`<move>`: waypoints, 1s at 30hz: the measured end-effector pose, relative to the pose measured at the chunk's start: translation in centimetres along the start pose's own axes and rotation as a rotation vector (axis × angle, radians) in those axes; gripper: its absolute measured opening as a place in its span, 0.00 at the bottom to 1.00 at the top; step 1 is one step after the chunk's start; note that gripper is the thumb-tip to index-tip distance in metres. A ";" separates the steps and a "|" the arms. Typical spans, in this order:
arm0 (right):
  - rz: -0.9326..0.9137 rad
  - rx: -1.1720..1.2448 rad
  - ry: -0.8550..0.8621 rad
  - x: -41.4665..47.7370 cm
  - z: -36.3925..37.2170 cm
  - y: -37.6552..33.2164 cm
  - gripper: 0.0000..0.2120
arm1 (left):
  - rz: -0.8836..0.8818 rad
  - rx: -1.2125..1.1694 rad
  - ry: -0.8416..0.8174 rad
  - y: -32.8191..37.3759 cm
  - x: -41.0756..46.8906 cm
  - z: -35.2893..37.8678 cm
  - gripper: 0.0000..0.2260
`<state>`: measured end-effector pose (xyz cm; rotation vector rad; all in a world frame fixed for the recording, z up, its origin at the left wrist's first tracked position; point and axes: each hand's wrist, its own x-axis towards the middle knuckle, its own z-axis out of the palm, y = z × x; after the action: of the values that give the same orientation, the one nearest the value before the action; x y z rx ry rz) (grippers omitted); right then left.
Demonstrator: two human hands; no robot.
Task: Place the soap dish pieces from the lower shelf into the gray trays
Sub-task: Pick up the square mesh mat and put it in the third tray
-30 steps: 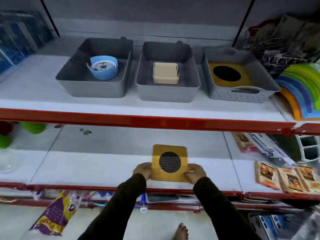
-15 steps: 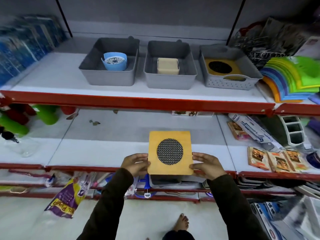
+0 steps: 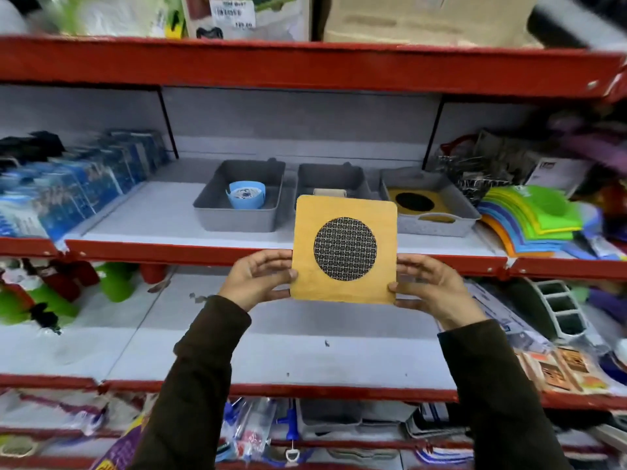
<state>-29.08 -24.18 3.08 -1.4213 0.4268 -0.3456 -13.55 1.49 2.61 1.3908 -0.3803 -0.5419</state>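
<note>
Since the frame before, I had lifted the yellow plate [image 3: 344, 249] up off the lower shelf [image 3: 305, 351], and it was now held high in front of the shelf with the trays. Both hands held it by its side edges. My left hand [image 3: 258, 281] pinched the left edge, thumb on the front and fingers behind. My right hand [image 3: 431, 286] pinched the right edge the same way. The plate stood almost upright, facing me, with a round dark mesh circle in its middle. It was in the air, not touching any shelf. Behind it sat three gray trays in a row. The left tray [image 3: 237, 218] had a blue dish [image 3: 246, 195] in it. The middle tray [image 3: 330, 178] was partly hidden by the plate, and I could see only the top of a cream piece [image 3: 329, 192] inside. The right tray [image 3: 437, 222] already had another yellow piece [image 3: 415, 201] with a dark circle lying flat in it. Green and orange mats [image 3: 529, 215] lay just right of that tray, and blue packs [image 3: 78, 191] stood at the far left.
</note>
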 end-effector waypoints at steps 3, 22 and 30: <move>-0.045 0.002 -0.002 0.7 0.0 -1.8 0.22 | 0.039 -0.007 0.007 1.8 0.8 0.7 0.13; -0.150 -0.177 0.328 10.3 -10.8 -9.0 0.18 | -0.044 0.120 -0.035 8.2 13.7 14.4 0.20; 0.037 -0.545 0.447 18.2 -14.1 -9.8 0.14 | -0.093 0.515 0.032 5.0 22.9 20.3 0.16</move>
<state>-19.74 -46.29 10.00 -1.8636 0.9645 -0.5476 -5.39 -27.68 9.17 1.9182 -0.4500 -0.5164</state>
